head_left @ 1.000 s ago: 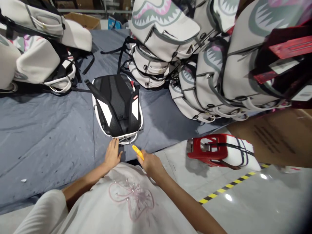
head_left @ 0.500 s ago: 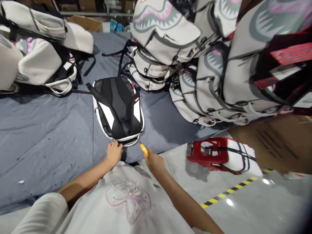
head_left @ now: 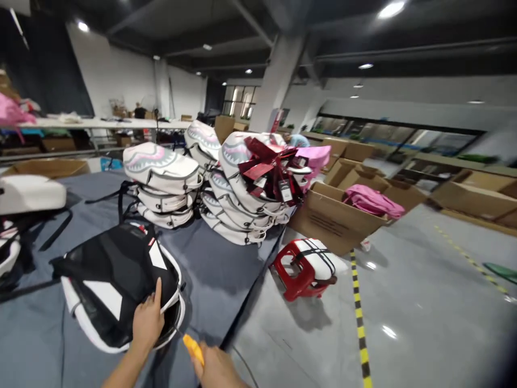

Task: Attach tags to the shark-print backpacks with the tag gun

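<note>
A black and white backpack [head_left: 109,280] lies back-up on the grey cloth [head_left: 214,269] in front of me. My left hand [head_left: 147,320] rests on its near edge with the fingers curled over the rim and the forefinger raised. My right hand [head_left: 216,369] is closed around a small tool with a yellow handle [head_left: 194,349], its thin tip pointing at the bag's lower edge beside the left hand.
A stack of grey shark-print backpacks [head_left: 226,183] with red tags stands at the far side of the cloth. A red stool [head_left: 301,269] with a white bag on it stands on the floor to the right. Cardboard boxes [head_left: 335,215] lie beyond, yellow-black tape [head_left: 359,318] marks the floor.
The view has swung up and to the right, from looking down at the backpack to taking in the hall. Both hands stay at the bag's near edge; the left hand now lies on its rim.
</note>
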Available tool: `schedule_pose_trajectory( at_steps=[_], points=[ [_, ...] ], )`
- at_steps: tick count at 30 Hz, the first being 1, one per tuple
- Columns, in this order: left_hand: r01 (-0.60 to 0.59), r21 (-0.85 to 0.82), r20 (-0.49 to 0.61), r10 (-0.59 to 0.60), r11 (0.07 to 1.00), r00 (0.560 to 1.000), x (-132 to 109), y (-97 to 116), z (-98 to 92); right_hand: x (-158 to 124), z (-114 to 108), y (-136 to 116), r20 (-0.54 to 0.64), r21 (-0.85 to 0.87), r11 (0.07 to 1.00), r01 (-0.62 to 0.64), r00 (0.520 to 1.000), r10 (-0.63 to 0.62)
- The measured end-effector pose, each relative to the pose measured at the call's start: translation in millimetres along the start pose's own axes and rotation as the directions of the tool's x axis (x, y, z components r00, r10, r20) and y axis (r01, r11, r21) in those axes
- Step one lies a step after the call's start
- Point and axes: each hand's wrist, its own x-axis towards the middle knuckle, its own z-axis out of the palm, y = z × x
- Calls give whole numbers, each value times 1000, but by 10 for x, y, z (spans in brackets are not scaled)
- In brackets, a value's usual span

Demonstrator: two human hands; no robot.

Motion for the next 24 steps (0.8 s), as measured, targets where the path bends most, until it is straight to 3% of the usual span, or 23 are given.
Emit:
schedule_pose_trajectory(
  at_steps=[3, 5, 7, 8, 9, 10, 11, 13, 15, 17, 20, 22, 24],
  points=[
    [262, -253, -50, -283, 931, 958, 384, 230, -557, 96, -84, -84, -51, -45, 999, -15, 999, 13],
    [321, -502, -206, -471, 803, 858, 564, 365, -912, 99, -286, -189, -120, -3, 1000, 23, 992, -23],
    [182, -708, -380, -585, 683, 716, 634, 430, -1091, 60, -481, -271, -182, 52, 994, 94, 980, -83],
    [92, -762, -436, -613, 641, 658, 618, 436, -1089, 36, -538, -285, -198, 71, 989, 127, 974, -111],
    [20, -792, -464, -623, 610, 630, 563, 431, -1027, 14, -555, -274, -202, 87, 984, 154, 970, -134],
    [-16, -811, -459, -619, 585, 637, 469, 419, -912, -2, -530, -232, -195, 103, 980, 168, 970, -146],
    [-9, -826, -421, -606, 564, 674, 338, 405, -755, -12, -467, -158, -174, 122, 980, 160, 975, -138],
    [84, -832, -278, -544, 548, 792, -6, 381, -384, -9, -265, 74, -115, 159, 985, 68, 992, -50],
    [135, -770, -152, -385, 623, 911, -397, 356, -54, 1, -57, 366, -65, 197, 979, -53, 996, 67],
    [108, -695, -77, -223, 711, 972, -741, 313, 112, -26, 68, 630, -44, 275, 954, -120, 990, 137],
    [67, -574, -62, -125, 816, 990, -948, 182, 13, -135, 70, 830, -5, 437, 888, -143, 987, 162],
    [-32, -314, -56, 15, 949, 998, -822, 38, -117, -180, 33, 824, 40, 504, 850, -155, 987, 156],
    [-111, -88, 40, 115, 990, 993, -583, -129, -177, -194, 31, 752, 94, 555, 817, -160, 987, 130]
  ],
)
